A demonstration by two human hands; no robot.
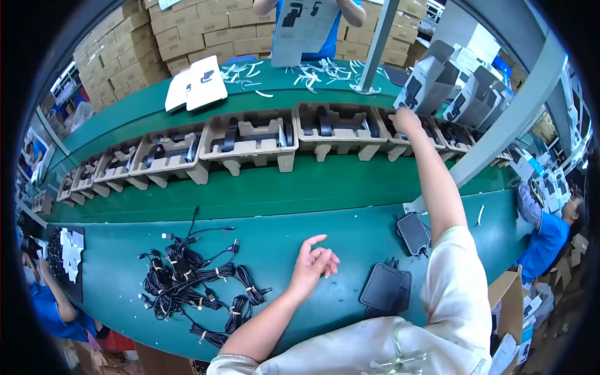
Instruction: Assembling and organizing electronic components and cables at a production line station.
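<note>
My right hand (406,122) is stretched far out over a brown moulded-pulp tray (396,147) in the row, at its far edge. Its fingers are mostly hidden, so what they touch or hold does not show. My left hand (314,265) hovers above the green table with its fingers loosely curled and its thumb apart, holding nothing. To its left lies a heap of tied black cables (187,275) with metal plugs. Flat black rectangular pads (386,289) rest to its right, and another black pad (413,234) lies under my right arm. Nearby trays (250,150) hold black parts.
A metal post (500,134) rises close beside my right arm. Printed boxes (428,78) stand open beyond the trays. A person across the bench holds a flat printed carton (303,31). White strips (312,75) and flat white cartons (197,84) lie there. Other people work at both sides.
</note>
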